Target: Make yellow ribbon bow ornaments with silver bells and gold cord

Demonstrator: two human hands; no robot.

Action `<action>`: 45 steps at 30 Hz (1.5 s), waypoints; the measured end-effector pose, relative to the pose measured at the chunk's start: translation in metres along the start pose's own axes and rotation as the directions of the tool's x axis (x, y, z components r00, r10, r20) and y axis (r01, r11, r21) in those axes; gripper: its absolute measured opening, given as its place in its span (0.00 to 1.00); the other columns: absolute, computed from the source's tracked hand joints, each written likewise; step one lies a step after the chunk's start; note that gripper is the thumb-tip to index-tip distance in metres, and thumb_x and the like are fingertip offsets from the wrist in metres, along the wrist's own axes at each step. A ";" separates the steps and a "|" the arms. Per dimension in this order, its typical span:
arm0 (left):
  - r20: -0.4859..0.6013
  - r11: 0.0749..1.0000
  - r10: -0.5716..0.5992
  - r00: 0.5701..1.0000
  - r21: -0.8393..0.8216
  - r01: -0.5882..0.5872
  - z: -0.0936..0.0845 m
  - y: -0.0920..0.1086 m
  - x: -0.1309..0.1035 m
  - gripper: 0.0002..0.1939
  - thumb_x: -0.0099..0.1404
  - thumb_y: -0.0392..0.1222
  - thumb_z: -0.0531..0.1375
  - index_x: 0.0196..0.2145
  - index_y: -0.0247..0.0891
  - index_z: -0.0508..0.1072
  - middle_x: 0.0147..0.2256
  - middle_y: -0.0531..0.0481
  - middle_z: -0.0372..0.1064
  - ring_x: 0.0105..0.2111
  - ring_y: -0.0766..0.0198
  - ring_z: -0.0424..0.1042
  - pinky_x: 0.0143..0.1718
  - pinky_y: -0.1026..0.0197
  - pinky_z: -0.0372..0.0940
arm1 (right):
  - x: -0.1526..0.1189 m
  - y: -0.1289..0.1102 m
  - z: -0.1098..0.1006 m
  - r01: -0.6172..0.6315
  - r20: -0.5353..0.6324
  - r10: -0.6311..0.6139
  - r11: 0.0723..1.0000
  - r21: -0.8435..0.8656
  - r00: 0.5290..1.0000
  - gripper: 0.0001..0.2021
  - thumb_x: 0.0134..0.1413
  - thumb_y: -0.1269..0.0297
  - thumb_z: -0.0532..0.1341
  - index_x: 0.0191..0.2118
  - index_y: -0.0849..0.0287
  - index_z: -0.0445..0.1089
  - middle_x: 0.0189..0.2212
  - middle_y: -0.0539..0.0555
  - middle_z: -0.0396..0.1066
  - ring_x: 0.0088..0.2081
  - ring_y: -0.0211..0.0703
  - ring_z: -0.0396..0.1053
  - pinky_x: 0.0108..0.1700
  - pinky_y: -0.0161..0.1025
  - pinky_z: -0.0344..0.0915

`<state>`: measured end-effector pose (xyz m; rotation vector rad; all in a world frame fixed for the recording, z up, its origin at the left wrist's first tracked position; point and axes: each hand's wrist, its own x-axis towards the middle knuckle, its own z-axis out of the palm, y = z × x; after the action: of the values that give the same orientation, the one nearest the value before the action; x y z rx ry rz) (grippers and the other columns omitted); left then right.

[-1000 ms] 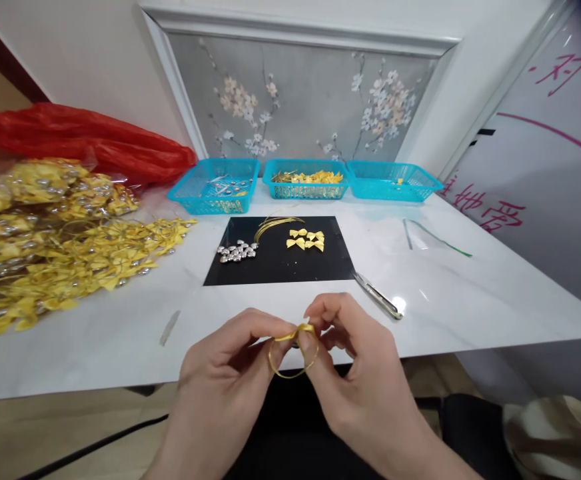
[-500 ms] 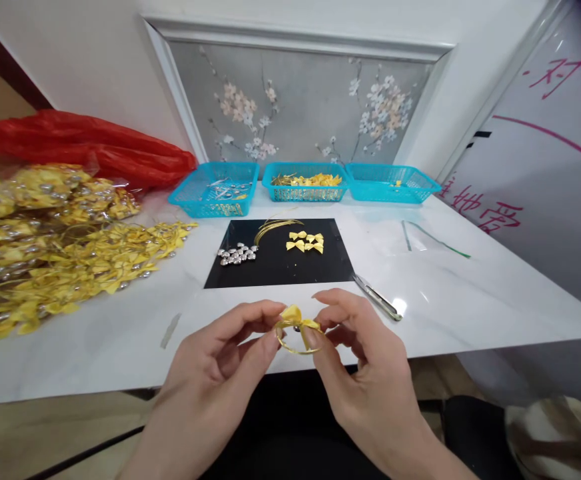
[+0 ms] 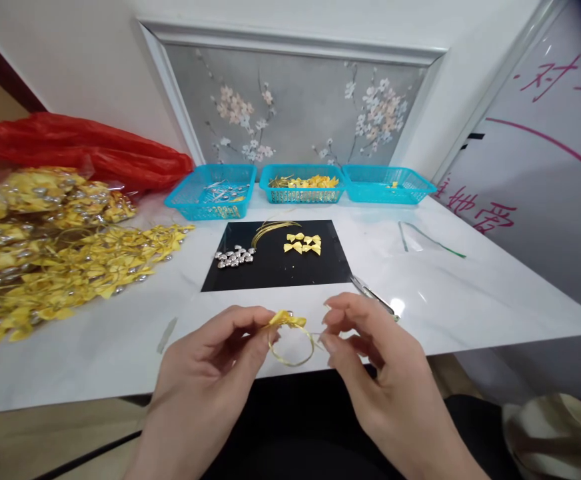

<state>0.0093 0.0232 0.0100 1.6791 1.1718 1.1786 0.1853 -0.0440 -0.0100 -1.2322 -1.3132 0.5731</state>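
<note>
- The left hand (image 3: 215,373) pinches a yellow bow (image 3: 284,319) at its left end between thumb and fingers, above the table's front edge, near the middle of that edge.
- A loop of thin gold cord (image 3: 290,365) hangs under the bow, between the two hands; a small silvery spot shows behind the bow.
- The right hand (image 3: 380,360) is just right of the loop, fingers curled and thumb near the fingertips; a thin strand runs toward them, but I cannot tell whether they grasp it.
- Beyond the hands, a black mat (image 3: 270,277) lies on the white table (image 3: 495,300). Silver beads (image 3: 234,257) are heaped by the mat's left edge, gold cords (image 3: 270,231) curve across its far edge, and four yellow bows (image 3: 293,247) sit right of its middle.
- A metal cutting tool (image 3: 370,292) lies at the mat's near right corner, partly behind the right hand.
- Along the table's far edge stand three blue baskets (image 3: 303,195); the middle one holds yellow pieces.
- A large pile of yellow bows and beads (image 3: 95,267) covers the table's left end, with a red bag (image 3: 80,143) behind it.
</note>
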 end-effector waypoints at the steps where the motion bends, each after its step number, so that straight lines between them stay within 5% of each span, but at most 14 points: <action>1: -0.019 0.998 0.050 0.999 0.040 -0.050 0.000 0.000 -0.003 0.06 0.61 0.38 0.69 0.33 0.51 0.83 0.32 0.59 0.82 0.31 0.67 0.80 0.34 0.75 0.73 | 0.000 -0.002 -0.001 -0.068 0.026 0.066 0.994 0.085 0.998 0.08 0.70 0.66 0.57 0.51 0.50 0.68 0.36 0.48 0.72 0.32 0.34 0.73 0.36 0.31 0.75; 5: -0.061 0.949 0.287 0.956 0.152 -0.275 0.002 -0.003 -0.014 0.14 0.67 0.31 0.62 0.39 0.53 0.80 0.36 0.61 0.78 0.35 0.69 0.77 0.39 0.74 0.71 | 0.003 -0.005 0.007 -0.422 0.297 0.318 0.802 0.423 0.901 0.15 0.69 0.49 0.60 0.45 0.56 0.68 0.35 0.51 0.73 0.33 0.36 0.74 0.32 0.32 0.75; 8: -0.051 0.900 0.416 0.908 0.164 -0.403 0.001 -0.009 -0.022 0.19 0.67 0.26 0.60 0.43 0.52 0.78 0.40 0.59 0.77 0.39 0.68 0.77 0.42 0.72 0.71 | 0.005 -0.001 0.019 -0.578 0.475 0.341 0.588 0.565 0.811 0.21 0.57 0.47 0.71 0.44 0.59 0.71 0.36 0.51 0.74 0.35 0.35 0.74 0.36 0.30 0.74; 11: -0.011 0.837 0.525 0.851 0.190 -0.513 -0.004 -0.018 -0.028 0.22 0.65 0.22 0.60 0.45 0.50 0.79 0.43 0.58 0.78 0.43 0.67 0.78 0.47 0.70 0.71 | 0.006 0.006 0.026 -0.581 0.501 0.298 0.484 0.655 0.813 0.17 0.55 0.52 0.74 0.41 0.59 0.75 0.32 0.49 0.74 0.32 0.32 0.71 0.34 0.28 0.70; 13: 0.006 0.816 0.557 0.830 0.179 -0.549 -0.008 -0.024 -0.030 0.25 0.63 0.21 0.61 0.47 0.51 0.79 0.45 0.57 0.78 0.44 0.65 0.79 0.49 0.69 0.71 | 0.008 0.008 0.026 -0.537 0.452 0.296 0.547 0.642 0.841 0.13 0.58 0.54 0.72 0.37 0.59 0.76 0.29 0.48 0.72 0.29 0.30 0.68 0.33 0.28 0.68; 15: 0.007 0.889 0.450 0.893 0.093 -0.449 -0.012 -0.028 -0.030 0.25 0.65 0.23 0.61 0.49 0.54 0.80 0.47 0.56 0.78 0.46 0.64 0.79 0.50 0.68 0.73 | 0.011 0.006 0.021 -0.480 0.403 0.283 0.671 0.565 0.870 0.10 0.63 0.56 0.68 0.36 0.58 0.77 0.28 0.47 0.71 0.28 0.30 0.66 0.34 0.30 0.66; 18: 0.132 0.971 0.089 0.987 -0.230 -0.057 -0.017 -0.024 -0.026 0.18 0.69 0.35 0.64 0.51 0.57 0.79 0.50 0.53 0.78 0.48 0.58 0.79 0.46 0.64 0.76 | 0.016 -0.001 0.011 -0.322 0.357 0.184 0.868 0.378 0.916 0.08 0.66 0.63 0.63 0.35 0.56 0.77 0.30 0.48 0.70 0.30 0.33 0.66 0.34 0.32 0.64; 20: 0.296 0.878 -0.079 0.952 -0.431 0.207 -0.019 -0.016 -0.022 0.15 0.68 0.46 0.66 0.52 0.56 0.79 0.48 0.49 0.78 0.47 0.53 0.78 0.44 0.59 0.77 | 0.018 -0.006 0.006 -0.166 0.343 0.076 0.956 0.240 0.936 0.09 0.67 0.68 0.60 0.35 0.55 0.77 0.31 0.48 0.70 0.31 0.34 0.66 0.34 0.33 0.63; 23: 0.379 0.775 -0.210 0.901 -0.498 0.389 -0.018 -0.002 -0.018 0.17 0.63 0.52 0.70 0.50 0.55 0.79 0.38 0.50 0.77 0.39 0.58 0.76 0.39 0.63 0.75 | 0.021 -0.011 0.003 0.023 0.361 -0.060 0.994 0.105 0.931 0.12 0.67 0.75 0.56 0.35 0.55 0.75 0.31 0.47 0.70 0.32 0.34 0.66 0.35 0.33 0.63; 29: 0.242 0.789 -0.364 0.899 -0.433 0.436 -0.011 0.005 -0.018 0.15 0.53 0.52 0.76 0.39 0.50 0.84 0.35 0.53 0.76 0.34 0.64 0.73 0.34 0.69 0.73 | 0.022 -0.011 0.006 0.071 0.291 -0.068 0.997 0.001 0.954 0.11 0.64 0.78 0.57 0.43 0.56 0.72 0.37 0.49 0.74 0.36 0.36 0.70 0.38 0.32 0.66; 32: 0.184 0.842 -0.317 0.930 -0.397 0.365 -0.012 -0.004 -0.017 0.13 0.56 0.50 0.75 0.40 0.51 0.84 0.38 0.54 0.79 0.37 0.64 0.76 0.38 0.70 0.74 | 0.016 -0.014 0.006 0.067 0.210 -0.061 0.997 -0.023 0.976 0.04 0.65 0.71 0.59 0.42 0.55 0.70 0.38 0.50 0.73 0.38 0.38 0.70 0.39 0.33 0.67; 38: 0.134 0.910 -0.195 0.972 -0.345 0.230 -0.013 -0.011 -0.023 0.09 0.60 0.43 0.74 0.39 0.51 0.84 0.38 0.55 0.80 0.39 0.64 0.79 0.40 0.72 0.74 | 0.005 -0.020 0.012 -0.008 0.261 0.010 1.000 -0.009 0.965 0.03 0.65 0.67 0.62 0.37 0.55 0.68 0.32 0.49 0.70 0.31 0.38 0.66 0.32 0.35 0.63; 42: 0.168 0.846 -0.272 0.948 -0.428 0.318 -0.008 0.000 -0.025 0.06 0.58 0.45 0.75 0.35 0.46 0.84 0.34 0.54 0.78 0.36 0.65 0.77 0.38 0.74 0.73 | 0.010 -0.019 0.015 -0.067 0.296 0.038 0.994 0.087 0.955 0.07 0.66 0.70 0.57 0.35 0.56 0.69 0.31 0.49 0.69 0.30 0.37 0.64 0.33 0.36 0.60; 45: 0.250 0.681 -0.420 0.872 -0.549 0.485 -0.002 0.009 -0.023 0.10 0.53 0.44 0.77 0.32 0.43 0.83 0.31 0.54 0.75 0.33 0.67 0.74 0.34 0.74 0.72 | 0.015 -0.016 0.016 -0.319 0.396 0.206 0.915 0.245 0.895 0.08 0.66 0.66 0.60 0.33 0.57 0.68 0.27 0.46 0.64 0.28 0.36 0.59 0.30 0.35 0.56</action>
<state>0.0058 -0.0012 0.0126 0.8783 0.9335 0.9798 0.1694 -0.0304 0.0070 -1.0838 -1.2995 1.2056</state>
